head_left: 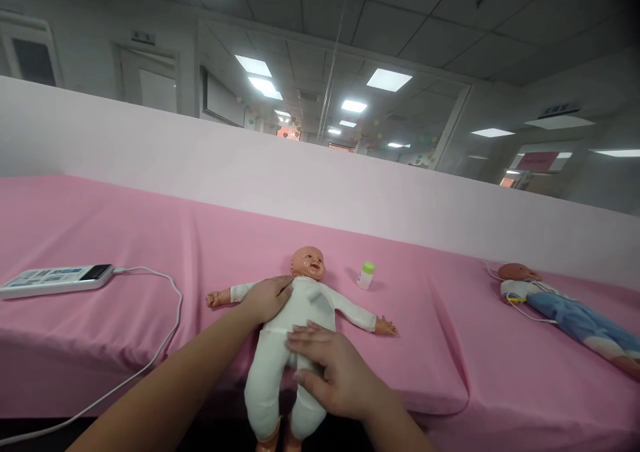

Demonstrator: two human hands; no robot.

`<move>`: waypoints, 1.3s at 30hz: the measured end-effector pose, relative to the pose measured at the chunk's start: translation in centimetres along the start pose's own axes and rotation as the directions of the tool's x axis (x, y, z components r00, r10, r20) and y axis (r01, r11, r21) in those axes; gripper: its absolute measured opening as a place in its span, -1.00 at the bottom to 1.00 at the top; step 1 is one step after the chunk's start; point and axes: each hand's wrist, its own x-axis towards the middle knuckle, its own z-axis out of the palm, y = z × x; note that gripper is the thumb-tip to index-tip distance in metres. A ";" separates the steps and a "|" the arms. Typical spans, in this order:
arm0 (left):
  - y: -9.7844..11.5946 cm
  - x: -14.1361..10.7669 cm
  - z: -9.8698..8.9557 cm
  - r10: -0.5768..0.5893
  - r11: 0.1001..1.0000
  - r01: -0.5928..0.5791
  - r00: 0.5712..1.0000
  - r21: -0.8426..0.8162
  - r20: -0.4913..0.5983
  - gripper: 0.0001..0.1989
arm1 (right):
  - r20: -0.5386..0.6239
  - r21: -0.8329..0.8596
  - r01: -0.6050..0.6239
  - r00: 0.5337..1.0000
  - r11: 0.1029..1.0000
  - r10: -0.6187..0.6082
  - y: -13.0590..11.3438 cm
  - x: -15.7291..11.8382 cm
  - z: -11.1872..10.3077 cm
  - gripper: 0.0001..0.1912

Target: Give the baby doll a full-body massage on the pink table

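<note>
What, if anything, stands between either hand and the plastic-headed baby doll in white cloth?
Nothing visible. The left hand lies on the doll's upper body, the right hand over its hip and thigh. The small green-capped white bottle stands apart, to the right of its head.

Well left of the left hand [270,300], a white device [55,280] lies on a pink sheet [125,225], joined to a white cable [179,307]. Beyond the right hand [335,369], rightward, is a green-capped bottle [366,277]; far right, a doll in blue [567,305]. Past both hands runs a pale low wall [250,172].
</note>
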 end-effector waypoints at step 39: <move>6.9 -3.7 -0.9 0.176 0.984 -0.178 0.948 -0.016 0.265 -0.38 | -0.197 -0.052 -0.425 0.891 0.904 0.408 10.6 3.0 -4.0 -0.51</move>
